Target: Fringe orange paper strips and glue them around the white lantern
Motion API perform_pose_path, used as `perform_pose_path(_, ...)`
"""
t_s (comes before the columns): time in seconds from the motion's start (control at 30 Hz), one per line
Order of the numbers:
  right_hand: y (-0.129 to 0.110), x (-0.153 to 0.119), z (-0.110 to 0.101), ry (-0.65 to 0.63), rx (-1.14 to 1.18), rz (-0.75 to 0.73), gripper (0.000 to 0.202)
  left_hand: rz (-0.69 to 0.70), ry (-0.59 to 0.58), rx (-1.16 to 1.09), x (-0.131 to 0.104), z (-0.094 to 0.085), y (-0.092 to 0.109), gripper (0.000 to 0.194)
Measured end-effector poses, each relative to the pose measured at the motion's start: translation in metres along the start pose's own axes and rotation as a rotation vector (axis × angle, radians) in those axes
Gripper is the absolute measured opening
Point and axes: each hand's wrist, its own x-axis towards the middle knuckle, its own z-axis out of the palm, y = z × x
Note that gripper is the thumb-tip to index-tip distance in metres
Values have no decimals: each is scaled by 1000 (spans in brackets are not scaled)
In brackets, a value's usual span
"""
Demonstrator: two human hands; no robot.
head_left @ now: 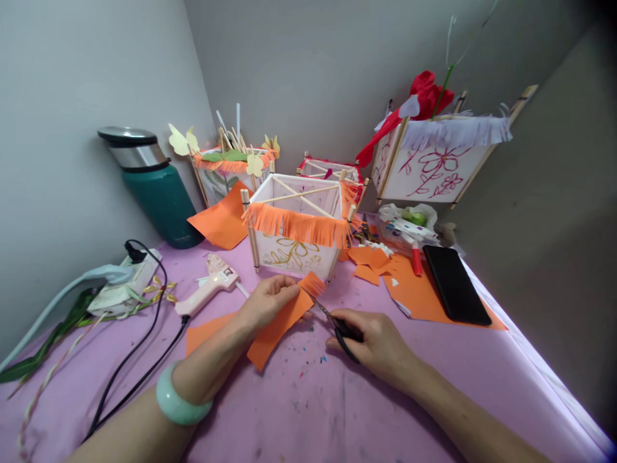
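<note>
Ideally, with our right hand [380, 347] just right of centre gripping the scissors [348, 335] by their black handles, we should make slim, even, parallel snips that stop short of the far edge. At centre, our left hand [267, 301] pinches the orange strip [279, 329], fingertips best clear of the blades. Beyond, the fringed box [299, 225] offers a spacing guide.

Hands [373, 341] with scissors [344, 334] at a fringed orange strip [279, 328].
</note>
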Motion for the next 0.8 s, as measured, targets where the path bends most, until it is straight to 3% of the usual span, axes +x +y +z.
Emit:
perform_pose_path(0.6, 1, 0, 1, 5, 30, 21, 17, 17, -22, 31, 3, 1, -1, 22)
perform_pose_path(0.8, -1, 1, -1, -9, 70, 58, 18, 24, 29, -2, 4, 0, 0, 20)
